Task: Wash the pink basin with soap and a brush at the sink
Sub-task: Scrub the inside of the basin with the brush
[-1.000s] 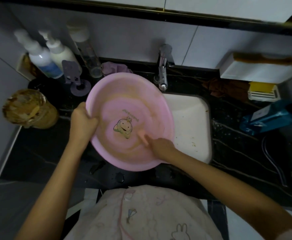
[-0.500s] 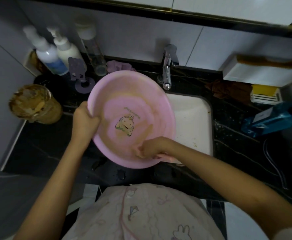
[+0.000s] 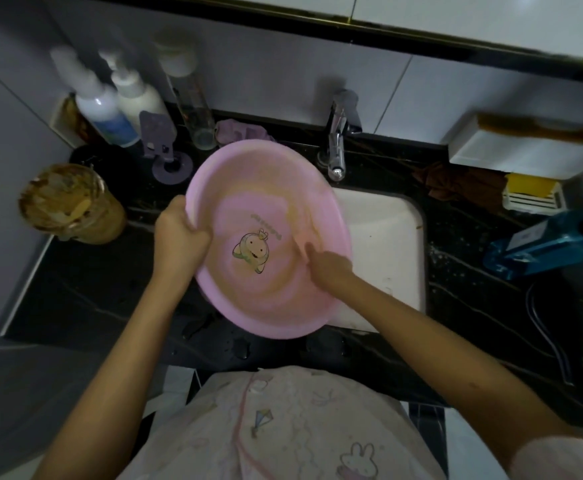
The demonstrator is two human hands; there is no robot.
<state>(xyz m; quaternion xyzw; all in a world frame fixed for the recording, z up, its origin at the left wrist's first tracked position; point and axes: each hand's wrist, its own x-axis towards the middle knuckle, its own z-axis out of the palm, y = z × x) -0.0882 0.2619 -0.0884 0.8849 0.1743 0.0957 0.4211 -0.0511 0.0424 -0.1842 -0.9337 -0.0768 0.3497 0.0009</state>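
The pink basin point(image 3: 276, 174) is tilted over the left part of the white sink point(image 3: 387, 237), with brownish smears inside and a cartoon sticker on its floor. My left hand point(image 3: 179, 233) grips its left rim. My right hand point(image 3: 324, 263) lies inside the basin at the right, fingers pressed on the smeared floor, and I see nothing in it. A brown brush point(image 3: 539, 131) lies on a white box point(image 3: 511, 157) at the back right. A yellow soap bar point(image 3: 530, 187) sits in a white dish beside it.
The faucet point(image 3: 337, 143) stands just behind the basin. Pump bottles point(image 3: 110, 112) and a purple holder point(image 3: 165, 147) crowd the back left. A brown-smeared jar point(image 3: 68, 206) stands left. A brown cloth point(image 3: 456, 185) and a blue bottle point(image 3: 546, 244) lie on the right counter.
My right hand swept from the basin's floor to its near rim and back up to the right side of the floor. My left hand kept its grip on the rim.
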